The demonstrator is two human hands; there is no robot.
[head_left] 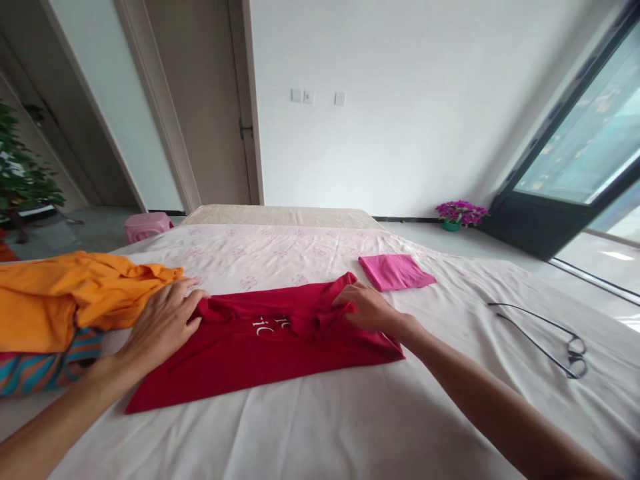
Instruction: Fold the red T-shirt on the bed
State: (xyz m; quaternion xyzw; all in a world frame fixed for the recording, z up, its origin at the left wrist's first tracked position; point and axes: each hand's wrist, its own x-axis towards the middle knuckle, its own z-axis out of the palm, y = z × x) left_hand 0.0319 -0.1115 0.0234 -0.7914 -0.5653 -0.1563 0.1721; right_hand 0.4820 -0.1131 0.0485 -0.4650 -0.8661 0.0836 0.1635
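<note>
A dark red T-shirt (240, 370) with white lettering lies in front of me, its far part folded over toward me. My left hand (167, 317) pinches the shirt's left end between thumb and fingers. At the other end, my right hand (367, 307) grips a bunched part of the same fabric. Just beyond my right hand sits a folded pink cloth (397, 271). Close to my left hand is a loose orange garment (85, 287), lying on top of a blue and orange striped one (65, 363).
A whitish sheet with pink flowers (260, 257) covers the surface under the clothes. Black-framed eyeglasses (575, 353) lie open at the right. Beyond stand a pink stool (147, 227), a pot of purple flowers (460, 213) and a leafy plant (23, 167).
</note>
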